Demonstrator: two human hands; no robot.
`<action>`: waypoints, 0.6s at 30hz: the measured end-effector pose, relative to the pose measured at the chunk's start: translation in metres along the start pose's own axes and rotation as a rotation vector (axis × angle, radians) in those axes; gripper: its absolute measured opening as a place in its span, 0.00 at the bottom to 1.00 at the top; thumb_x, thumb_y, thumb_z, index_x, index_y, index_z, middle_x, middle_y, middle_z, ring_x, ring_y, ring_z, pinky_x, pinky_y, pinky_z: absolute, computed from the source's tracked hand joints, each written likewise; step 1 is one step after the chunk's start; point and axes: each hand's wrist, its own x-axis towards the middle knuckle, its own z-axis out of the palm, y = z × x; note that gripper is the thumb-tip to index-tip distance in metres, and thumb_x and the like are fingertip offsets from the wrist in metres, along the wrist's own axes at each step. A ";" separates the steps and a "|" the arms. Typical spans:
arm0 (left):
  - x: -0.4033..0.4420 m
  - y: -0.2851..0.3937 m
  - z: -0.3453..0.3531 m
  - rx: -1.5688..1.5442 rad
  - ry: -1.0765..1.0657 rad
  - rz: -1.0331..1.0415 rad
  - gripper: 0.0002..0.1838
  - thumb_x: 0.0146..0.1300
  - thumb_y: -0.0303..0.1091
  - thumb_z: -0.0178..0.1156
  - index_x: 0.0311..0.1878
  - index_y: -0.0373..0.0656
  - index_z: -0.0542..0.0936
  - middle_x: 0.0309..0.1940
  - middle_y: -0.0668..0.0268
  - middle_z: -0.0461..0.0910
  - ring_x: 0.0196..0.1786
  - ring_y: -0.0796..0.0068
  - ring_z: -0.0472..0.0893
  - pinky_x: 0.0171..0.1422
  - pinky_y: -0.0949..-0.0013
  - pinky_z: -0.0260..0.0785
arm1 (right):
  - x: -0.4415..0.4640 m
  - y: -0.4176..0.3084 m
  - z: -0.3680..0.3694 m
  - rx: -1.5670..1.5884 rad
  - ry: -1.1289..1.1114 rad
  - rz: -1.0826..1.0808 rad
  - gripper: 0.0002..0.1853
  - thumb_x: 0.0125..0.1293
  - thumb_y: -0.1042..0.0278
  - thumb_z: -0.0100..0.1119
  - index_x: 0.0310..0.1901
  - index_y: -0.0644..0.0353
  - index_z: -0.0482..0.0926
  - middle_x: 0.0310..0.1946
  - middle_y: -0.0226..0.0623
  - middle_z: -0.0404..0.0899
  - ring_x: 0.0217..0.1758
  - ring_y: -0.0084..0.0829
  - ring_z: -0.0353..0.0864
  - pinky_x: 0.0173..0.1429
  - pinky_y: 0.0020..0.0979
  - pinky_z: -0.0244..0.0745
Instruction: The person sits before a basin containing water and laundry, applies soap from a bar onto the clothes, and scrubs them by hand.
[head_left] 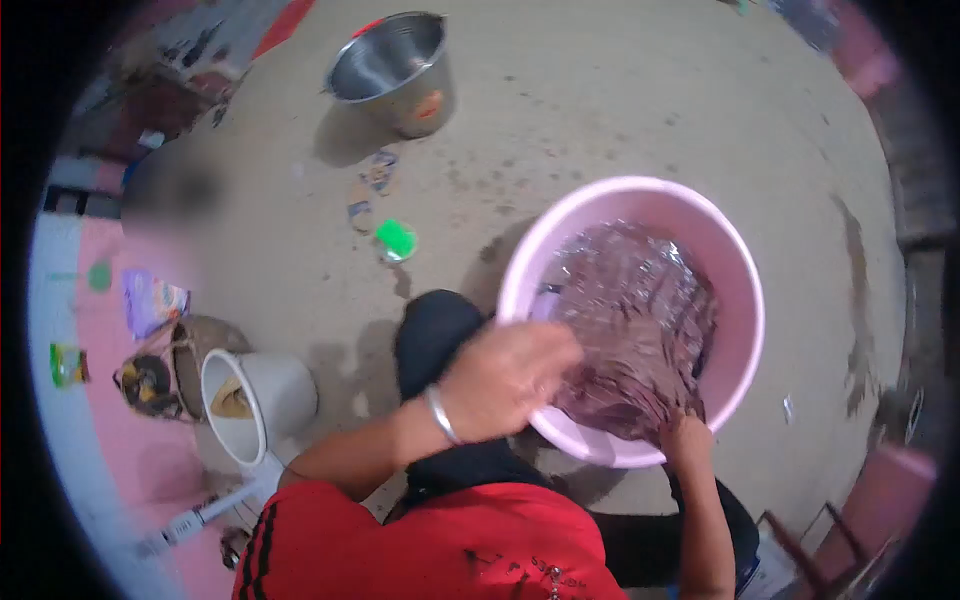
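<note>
A round pink tub [742, 300] stands on the floor in front of me, with water and a wet brown cloth [625, 325] inside. My right hand [687, 440] is closed on the cloth at the tub's near right edge. My left hand [520, 372], with a metal bangle on its wrist, is over the tub's near left rim. Its fingers are smeared by motion, and whether it touches the cloth is not clear.
A metal bucket [425, 95] stands at the back, with a bright green item [396, 240] on the floor nearer me. To the left are a white bucket [290, 393], a woven basket [205, 345] and a purple packet [150, 303].
</note>
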 end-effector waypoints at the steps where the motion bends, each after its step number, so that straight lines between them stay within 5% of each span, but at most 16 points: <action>1: 0.000 -0.019 -0.026 0.035 0.236 -0.139 0.14 0.52 0.23 0.58 0.44 0.41 0.78 0.41 0.59 0.78 0.47 0.57 0.78 0.54 0.61 0.70 | 0.010 -0.015 0.001 -0.008 -0.001 -0.039 0.16 0.56 0.60 0.57 0.42 0.60 0.77 0.38 0.50 0.79 0.39 0.48 0.81 0.43 0.46 0.76; 3: -0.022 -0.086 -0.040 0.066 0.624 -0.407 0.07 0.57 0.23 0.57 0.40 0.40 0.77 0.37 0.63 0.78 0.39 0.71 0.77 0.47 0.71 0.69 | 0.021 -0.037 0.000 -0.005 -0.164 -0.113 0.14 0.57 0.60 0.56 0.41 0.60 0.78 0.34 0.51 0.80 0.38 0.48 0.81 0.43 0.46 0.76; 6: -0.068 -0.233 -0.006 -0.223 0.623 -0.803 0.15 0.57 0.24 0.60 0.48 0.38 0.72 0.34 0.67 0.76 0.34 0.79 0.74 0.38 0.73 0.69 | 0.032 -0.050 0.028 0.064 -0.178 -0.238 0.13 0.59 0.58 0.54 0.40 0.56 0.79 0.29 0.49 0.81 0.34 0.50 0.81 0.41 0.47 0.76; 8: -0.141 -0.372 0.054 -0.153 0.471 -1.084 0.17 0.56 0.26 0.60 0.49 0.40 0.70 0.32 0.67 0.74 0.32 0.77 0.74 0.35 0.70 0.71 | 0.034 -0.071 0.011 0.118 -0.173 -0.359 0.12 0.61 0.57 0.53 0.39 0.55 0.77 0.26 0.50 0.80 0.32 0.50 0.81 0.38 0.48 0.76; 10: -0.157 -0.415 0.054 -0.413 0.318 -1.483 0.18 0.60 0.35 0.59 0.51 0.41 0.69 0.33 0.66 0.74 0.30 0.72 0.75 0.31 0.66 0.72 | 0.035 -0.071 0.011 0.137 -0.191 -0.318 0.12 0.61 0.57 0.53 0.39 0.55 0.77 0.26 0.50 0.80 0.32 0.50 0.81 0.38 0.48 0.76; 11: -0.169 -0.435 0.056 -0.418 0.300 -1.490 0.18 0.60 0.35 0.59 0.51 0.41 0.69 0.33 0.66 0.74 0.30 0.72 0.75 0.31 0.66 0.72 | 0.036 -0.072 0.014 0.159 -0.210 -0.288 0.12 0.61 0.56 0.54 0.38 0.55 0.77 0.26 0.51 0.80 0.32 0.50 0.81 0.37 0.48 0.75; 13: -0.186 -0.468 0.067 -0.870 0.608 -1.714 0.21 0.64 0.41 0.56 0.55 0.41 0.67 0.36 0.60 0.75 0.34 0.65 0.77 0.38 0.61 0.76 | 0.035 -0.065 0.025 0.163 -0.215 -0.212 0.11 0.60 0.57 0.54 0.37 0.55 0.77 0.27 0.51 0.80 0.31 0.50 0.81 0.37 0.47 0.76; 16: -0.224 -0.505 0.092 -1.010 0.802 -1.447 0.22 0.65 0.46 0.55 0.55 0.41 0.70 0.39 0.59 0.77 0.41 0.61 0.79 0.44 0.59 0.76 | 0.035 -0.056 0.032 0.180 -0.297 -0.180 0.11 0.60 0.60 0.52 0.39 0.54 0.79 0.29 0.50 0.80 0.34 0.49 0.81 0.38 0.49 0.76; 18: -0.288 -0.580 0.116 -1.203 0.572 -1.037 0.20 0.65 0.38 0.57 0.56 0.38 0.71 0.45 0.59 0.77 0.45 0.64 0.78 0.52 0.60 0.73 | 0.033 -0.048 0.064 0.133 -0.372 -0.098 0.11 0.60 0.62 0.50 0.38 0.55 0.80 0.32 0.48 0.82 0.35 0.48 0.82 0.39 0.49 0.76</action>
